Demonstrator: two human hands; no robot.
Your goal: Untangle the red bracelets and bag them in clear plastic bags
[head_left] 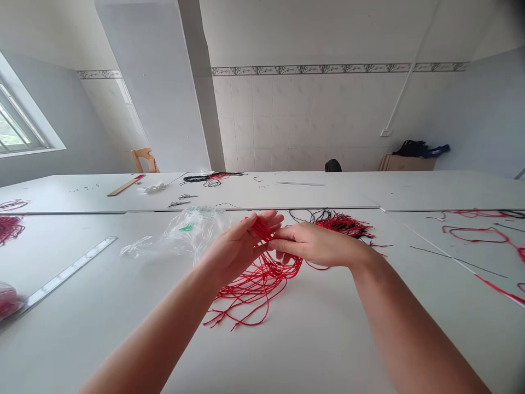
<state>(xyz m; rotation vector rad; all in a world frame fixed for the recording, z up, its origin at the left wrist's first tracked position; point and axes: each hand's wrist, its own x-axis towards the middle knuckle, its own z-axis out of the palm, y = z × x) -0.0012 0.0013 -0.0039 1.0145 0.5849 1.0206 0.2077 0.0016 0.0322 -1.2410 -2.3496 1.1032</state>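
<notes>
A bundle of thin red cords hangs from my hands, its loose ends spread over the white table. My left hand is curled around the upper part of the bundle, thumb over the cords and fingertips showing beyond them. Close against it, my right hand has its fingers pinched together at the cords; the exact strands between the fingertips are hard to make out. Just behind my right hand lies a pile of red and black cords. A crumpled clear plastic bag rests behind my left forearm.
On the left are a metal ruler and more red cords. Scissors, a wooden stick and black cords lie farther back. Red cords and a thin black cord lie at the right.
</notes>
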